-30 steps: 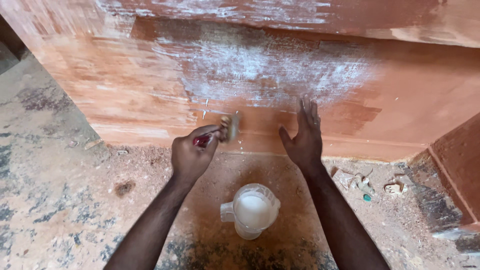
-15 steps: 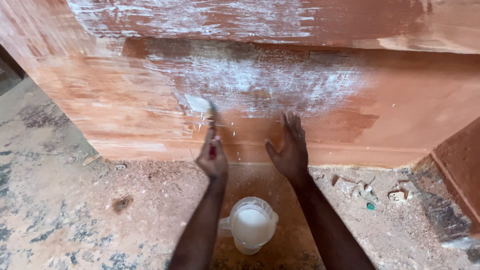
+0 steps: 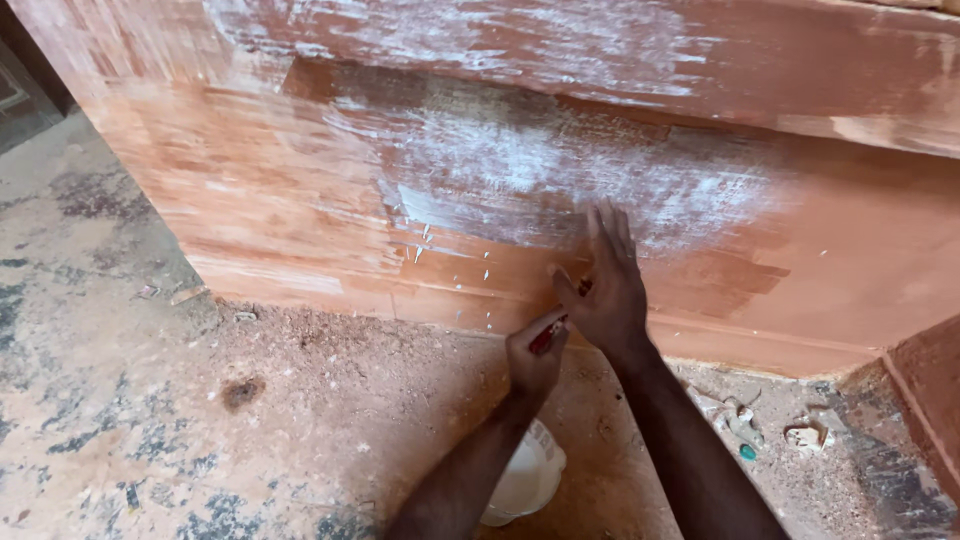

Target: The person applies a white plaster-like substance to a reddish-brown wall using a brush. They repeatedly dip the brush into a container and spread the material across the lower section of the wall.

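Since half a second ago: the left hand has been lowered from the white patch and drawn in beside the right hand; the white container is now half hidden under the left forearm.
Container (image 3: 525, 480): a white plastic tub is seen nearest the camera, standing on the floor (image 3: 150, 440), partly covered by the left forearm.
Floor: dusted with reddish sawdust and grey stains; small scraps of debris (image 3: 760, 425) are seen lying at the right, near the foot of the wood.
Left hand (image 3: 535, 355): closed into a fist around a red-handled tool (image 3: 548, 335); only the red handle is shown, the working end cannot be made out.
Left fingers: curled tight on the tool's handle.
Right hand (image 3: 605, 285): laid flat against the wooden panel (image 3: 850, 250), nothing being held.
Right fingers (image 3: 610, 225): stretched out straight and close together, tips pointed up into the white smear.
Hands together: the left fist is held just below and touching the right thumb.
White filler patch (image 3: 520, 170): spread broadly over the reddish-brown panel, with small white drips (image 3: 450, 255) below it.
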